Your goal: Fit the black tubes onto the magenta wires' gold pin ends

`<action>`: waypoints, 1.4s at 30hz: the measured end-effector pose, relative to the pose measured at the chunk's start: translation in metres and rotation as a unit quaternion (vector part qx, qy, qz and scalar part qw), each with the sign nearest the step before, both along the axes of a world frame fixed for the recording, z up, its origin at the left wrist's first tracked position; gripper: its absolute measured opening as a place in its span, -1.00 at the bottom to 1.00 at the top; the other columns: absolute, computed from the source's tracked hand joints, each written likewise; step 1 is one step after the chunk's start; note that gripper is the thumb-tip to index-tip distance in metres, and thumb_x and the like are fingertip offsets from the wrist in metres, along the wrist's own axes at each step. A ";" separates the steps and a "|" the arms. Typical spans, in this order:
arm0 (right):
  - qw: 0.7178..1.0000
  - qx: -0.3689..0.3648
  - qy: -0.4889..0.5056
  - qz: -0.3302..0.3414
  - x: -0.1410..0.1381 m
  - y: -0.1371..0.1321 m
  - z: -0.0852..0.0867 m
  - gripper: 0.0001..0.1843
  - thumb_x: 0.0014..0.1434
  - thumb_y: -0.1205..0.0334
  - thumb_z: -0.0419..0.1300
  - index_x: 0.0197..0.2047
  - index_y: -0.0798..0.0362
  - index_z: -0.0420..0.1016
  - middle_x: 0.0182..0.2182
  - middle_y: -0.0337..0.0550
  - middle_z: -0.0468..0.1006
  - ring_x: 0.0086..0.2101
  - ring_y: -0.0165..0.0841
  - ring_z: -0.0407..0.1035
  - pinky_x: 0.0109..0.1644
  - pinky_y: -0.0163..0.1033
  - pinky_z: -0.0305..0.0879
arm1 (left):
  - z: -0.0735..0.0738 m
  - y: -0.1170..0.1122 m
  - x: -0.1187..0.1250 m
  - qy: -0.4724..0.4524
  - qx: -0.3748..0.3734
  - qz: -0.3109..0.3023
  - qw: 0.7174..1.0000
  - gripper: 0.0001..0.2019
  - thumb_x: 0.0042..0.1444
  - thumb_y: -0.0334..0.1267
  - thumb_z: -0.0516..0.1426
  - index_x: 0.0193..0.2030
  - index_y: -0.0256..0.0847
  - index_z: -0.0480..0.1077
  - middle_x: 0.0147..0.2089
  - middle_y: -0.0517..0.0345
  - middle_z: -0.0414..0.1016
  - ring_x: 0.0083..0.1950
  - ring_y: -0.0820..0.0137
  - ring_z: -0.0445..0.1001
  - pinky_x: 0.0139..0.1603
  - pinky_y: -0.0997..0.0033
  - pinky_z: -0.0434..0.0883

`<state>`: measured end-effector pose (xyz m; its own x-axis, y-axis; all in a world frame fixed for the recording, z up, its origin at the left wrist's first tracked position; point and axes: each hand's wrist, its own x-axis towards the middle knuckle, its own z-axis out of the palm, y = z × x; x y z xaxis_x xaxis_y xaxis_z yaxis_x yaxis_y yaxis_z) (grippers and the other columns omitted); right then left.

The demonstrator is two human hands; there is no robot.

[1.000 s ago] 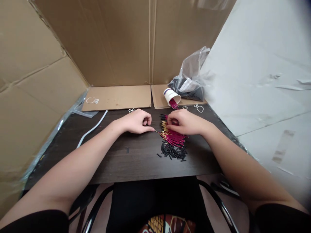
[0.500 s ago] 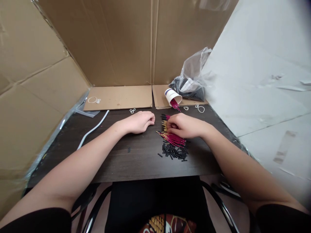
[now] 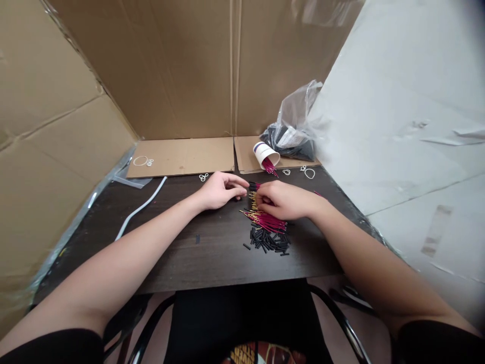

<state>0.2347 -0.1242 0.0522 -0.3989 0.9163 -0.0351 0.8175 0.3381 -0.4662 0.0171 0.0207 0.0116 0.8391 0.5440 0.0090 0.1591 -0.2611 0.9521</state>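
My left hand is at the left side of a row of thin wires. Its index finger stretches toward black-sleeved wire ends, with thumb apart below it and nothing visible between. Curled over the row from the right is my right hand; its fingers are closed, and whatever they hold is hidden. Gold-tipped ends stick out left of that hand. Just below lie loose magenta wires with gold tips, and nearer still a heap of short black tubes.
A tipped paper cup spills magenta wires at the back, beside a clear plastic bag of dark pieces. White rubber bands lie near cardboard strips. A pale tube curves at left. Cardboard and white panels enclose the table.
My left hand has opened from a closed curl, its index finger now reaching right to the wires. My right hand stays closed over the row. The camera view has shifted slightly.
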 end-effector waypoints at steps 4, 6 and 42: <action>1.000 -0.013 0.007 -0.004 0.000 -0.001 0.002 -0.88 0.27 0.48 0.29 -0.26 0.08 0.56 -0.25 -0.12 0.59 -0.29 -0.33 0.40 -0.18 -0.20 0.25 | -0.001 0.003 -0.002 0.002 0.012 0.009 1.000 -0.80 0.22 -0.25 0.42 -0.05 -0.24 0.75 -0.19 -0.05 0.80 -0.20 0.28 0.73 -0.03 0.22 0.67; 1.000 -0.014 0.012 -0.005 0.000 -0.001 0.001 -0.86 0.27 0.50 0.27 -0.27 0.08 0.55 -0.25 -0.12 0.59 -0.28 -0.32 0.40 -0.17 -0.20 0.24 | -0.002 0.003 -0.002 0.002 0.023 0.011 1.000 -0.84 0.22 -0.25 0.42 -0.09 -0.23 0.75 -0.20 -0.04 0.80 -0.21 0.28 0.73 -0.02 0.22 0.67; 0.987 0.071 0.114 -0.086 0.002 0.003 -0.004 -0.97 0.48 0.30 0.19 -0.04 0.00 0.41 -0.29 -0.20 0.59 -0.30 -0.33 0.41 -0.15 -0.17 0.26 | -0.003 -0.003 0.001 -0.003 0.076 0.001 0.997 -0.87 0.23 -0.23 0.41 -0.13 -0.21 0.73 -0.17 0.01 0.80 -0.21 0.30 0.69 -0.06 0.24 0.61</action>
<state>0.2365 -0.1212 0.0478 -0.2195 0.9603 0.1719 0.7476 0.2788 -0.6028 0.0178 0.0172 0.0087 0.8372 0.5381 0.0973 0.1541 -0.4029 0.9022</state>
